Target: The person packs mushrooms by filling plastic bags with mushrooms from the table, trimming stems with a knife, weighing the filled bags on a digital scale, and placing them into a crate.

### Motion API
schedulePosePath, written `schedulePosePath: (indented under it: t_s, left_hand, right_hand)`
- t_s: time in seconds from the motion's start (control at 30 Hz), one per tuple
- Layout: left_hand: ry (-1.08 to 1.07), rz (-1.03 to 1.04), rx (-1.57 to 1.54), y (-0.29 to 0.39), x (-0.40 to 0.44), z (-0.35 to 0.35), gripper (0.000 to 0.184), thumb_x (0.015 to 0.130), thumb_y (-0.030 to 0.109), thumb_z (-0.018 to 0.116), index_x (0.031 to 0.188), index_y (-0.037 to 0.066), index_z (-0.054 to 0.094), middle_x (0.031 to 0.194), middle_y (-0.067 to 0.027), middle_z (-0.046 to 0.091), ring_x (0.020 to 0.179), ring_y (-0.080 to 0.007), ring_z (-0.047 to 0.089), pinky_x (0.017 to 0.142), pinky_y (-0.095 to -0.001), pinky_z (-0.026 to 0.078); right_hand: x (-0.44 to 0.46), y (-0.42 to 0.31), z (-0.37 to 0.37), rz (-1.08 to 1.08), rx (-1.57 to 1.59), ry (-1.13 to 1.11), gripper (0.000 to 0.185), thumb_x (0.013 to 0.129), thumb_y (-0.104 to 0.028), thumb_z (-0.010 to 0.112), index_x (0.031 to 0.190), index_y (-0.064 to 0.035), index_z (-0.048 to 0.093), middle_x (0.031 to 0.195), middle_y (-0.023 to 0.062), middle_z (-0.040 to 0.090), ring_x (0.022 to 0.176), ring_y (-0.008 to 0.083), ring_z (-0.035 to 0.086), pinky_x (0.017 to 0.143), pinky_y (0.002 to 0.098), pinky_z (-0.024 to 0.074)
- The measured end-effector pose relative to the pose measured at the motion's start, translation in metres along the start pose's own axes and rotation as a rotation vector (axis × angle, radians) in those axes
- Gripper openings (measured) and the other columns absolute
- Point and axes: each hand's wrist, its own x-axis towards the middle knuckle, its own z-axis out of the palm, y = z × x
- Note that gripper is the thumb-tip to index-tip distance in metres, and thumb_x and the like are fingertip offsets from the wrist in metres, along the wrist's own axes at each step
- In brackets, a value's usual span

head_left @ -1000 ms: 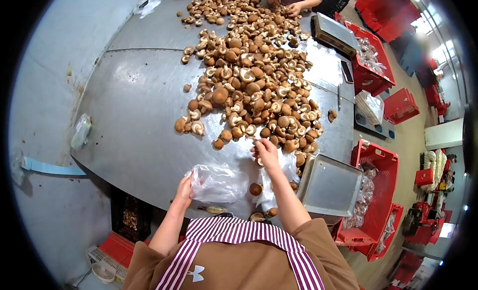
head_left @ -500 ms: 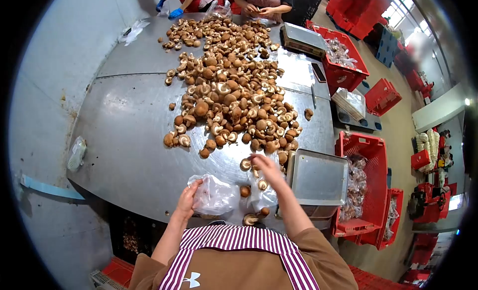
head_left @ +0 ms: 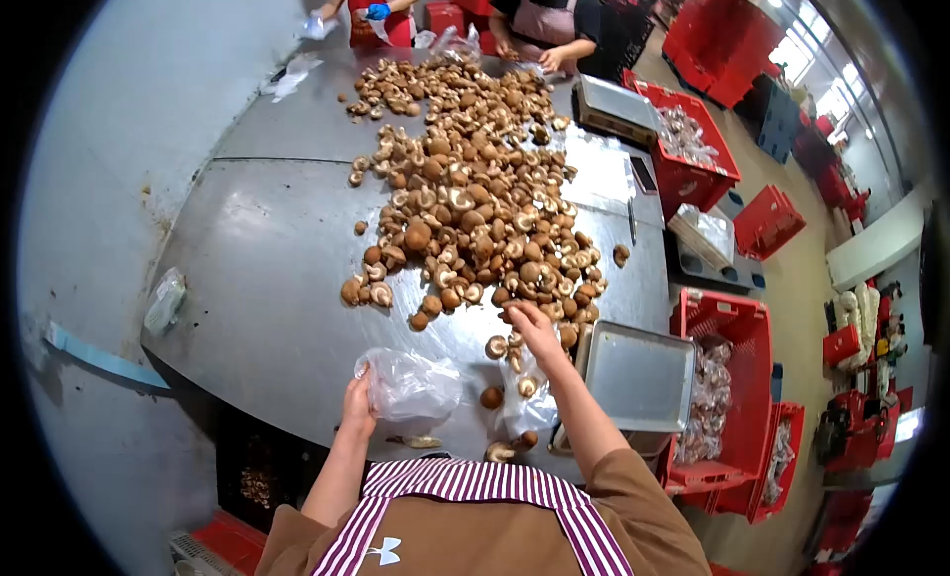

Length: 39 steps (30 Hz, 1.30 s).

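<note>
My left hand (head_left: 359, 403) is closed on the edge of a clear plastic bag (head_left: 411, 386), which looks puffed out above the metal table. At the near edge of the heap of shiitake mushrooms (head_left: 465, 195), my right hand (head_left: 535, 334) has its fingertips curled on a mushroom, partly hidden by the fingers. Below that hand, another clear bag (head_left: 524, 410) lies flat with a few mushrooms on and around it. One brown mushroom (head_left: 491, 398) rests beside this bag, and a pale-stemmed mushroom (head_left: 500, 452) lies close to my apron.
A scale with a metal tray (head_left: 641, 376) stands at my right. Beyond it are red crates (head_left: 727, 309) with bagged mushrooms. A second scale (head_left: 618, 106), a phone (head_left: 643, 175) and a pen (head_left: 631, 220) lie farther back. Two people work at the far end.
My left hand and its bag have shifted left. My right hand stays by the heap's near edge, fingers now more curled. The view has tilted up slightly, and a far person's gloved hands have moved.
</note>
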Motion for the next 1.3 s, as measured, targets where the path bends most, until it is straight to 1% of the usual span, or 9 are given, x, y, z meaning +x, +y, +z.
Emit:
schedulePosePath:
  t_s: [0.27, 0.37, 0.5, 0.73, 0.83, 0.93, 1.07, 1.23, 1.3]
  left_hand:
    - [0.166, 0.171, -0.441, 0.031, 0.112, -0.093, 0.015, 0.096, 0.03, 0.057, 0.095, 0.015, 0.059, 0.069, 0.0023, 0.055, 0.047, -0.0101, 0.042, 0.037, -0.0264, 0.029]
    - [0.439, 0.257, -0.225, 0.069, 0.114, -0.096, 0.024, 0.094, 0.032, 0.06, 0.106, 0.012, 0.064, 0.09, -0.0021, 0.067, 0.072, -0.017, 0.064, 0.052, -0.0315, 0.049]
    - [0.373, 0.287, -0.252, 0.094, 0.142, -0.096, 0.031, 0.093, 0.032, 0.061, 0.112, 0.008, 0.065, 0.1, -0.0033, 0.067, 0.085, -0.0213, 0.067, 0.067, -0.0349, 0.054]
    - [0.201, 0.457, 0.191, 0.081, 0.229, -0.008, 0.025, 0.095, 0.029, 0.058, 0.101, 0.007, 0.068, 0.091, -0.0032, 0.066, 0.08, -0.0188, 0.062, 0.07, -0.0358, 0.053]
    - [0.139, 1.063, 1.075, 0.021, 0.302, -0.019, 0.027, 0.094, 0.03, 0.057, 0.091, 0.004, 0.064, 0.082, -0.0052, 0.065, 0.073, -0.0202, 0.061, 0.064, -0.0371, 0.05]
    - [0.069, 0.357, 0.7, 0.024, 0.231, 0.067, 0.029, 0.095, 0.028, 0.055, 0.093, 0.0, 0.062, 0.084, -0.0101, 0.067, 0.078, -0.0238, 0.064, 0.068, -0.0378, 0.05]
    - [-0.088, 0.472, 0.641, -0.054, 0.205, 0.108, 0.032, 0.099, 0.025, 0.049, 0.097, -0.005, 0.061, 0.084, -0.012, 0.067, 0.079, -0.0197, 0.06, 0.073, -0.0363, 0.049]
    - [-0.303, 0.331, 0.71, -0.087, 0.162, 0.139, 0.045, 0.101, 0.037, 0.052, 0.107, -0.006, 0.063, 0.091, -0.0082, 0.068, 0.083, -0.0142, 0.056, 0.077, -0.0346, 0.048]
    - [-0.302, 0.434, 0.794, -0.084, 0.15, 0.145, 0.044, 0.101, 0.037, 0.052, 0.105, -0.006, 0.064, 0.085, -0.0073, 0.067, 0.08, -0.0123, 0.055, 0.072, -0.0329, 0.048]
  right_hand:
    - [0.068, 0.037, -0.076, 0.007, 0.018, 0.397, 0.037, 0.096, -0.028, 0.06, 0.123, -0.0022, 0.062, 0.111, 0.0077, 0.066, 0.1, 0.0162, 0.061, 0.088, 0.0294, 0.0475]
    - [0.108, 0.067, -0.142, -0.111, -0.136, 0.544, 0.039, 0.096, -0.027, 0.059, 0.126, -0.0021, 0.06, 0.111, 0.0113, 0.066, 0.097, 0.0169, 0.062, 0.086, 0.0307, 0.0493]
    - [0.143, 0.074, -0.203, 0.072, -0.556, 0.679, 0.053, 0.091, -0.039, 0.06, 0.128, -0.0013, 0.058, 0.121, 0.0206, 0.061, 0.113, 0.0322, 0.058, 0.098, 0.039, 0.0441]
    - [0.181, 0.047, -0.185, 0.384, -0.956, 0.66, 0.062, 0.088, -0.053, 0.054, 0.135, -0.0127, 0.055, 0.127, 0.0274, 0.053, 0.116, 0.0433, 0.054, 0.099, 0.0484, 0.0442]
    - [0.2, 0.07, -0.171, 0.314, -0.807, 0.611, 0.065, 0.089, -0.058, 0.053, 0.136, -0.0133, 0.054, 0.124, 0.028, 0.054, 0.116, 0.0444, 0.054, 0.098, 0.048, 0.0445]
    - [0.205, 0.076, -0.145, 0.113, -0.563, 0.449, 0.066, 0.089, -0.056, 0.055, 0.131, -0.0049, 0.054, 0.12, 0.0263, 0.061, 0.114, 0.0401, 0.057, 0.099, 0.0433, 0.0435]
    - [0.184, 0.05, -0.104, 0.023, -0.246, 0.335, 0.057, 0.091, -0.051, 0.06, 0.128, -0.0089, 0.053, 0.113, 0.0159, 0.064, 0.105, 0.025, 0.059, 0.094, 0.0354, 0.0453]
    - [0.139, -0.008, -0.053, 0.376, -0.301, 0.079, 0.068, 0.089, -0.055, 0.059, 0.136, -0.0077, 0.049, 0.114, 0.016, 0.063, 0.109, 0.0298, 0.06, 0.096, 0.0388, 0.0449]
    - [0.135, 0.035, -0.043, 0.01, -0.635, 0.158, 0.069, 0.088, -0.053, 0.06, 0.136, -0.0045, 0.049, 0.117, 0.0194, 0.059, 0.111, 0.034, 0.057, 0.098, 0.0416, 0.044]
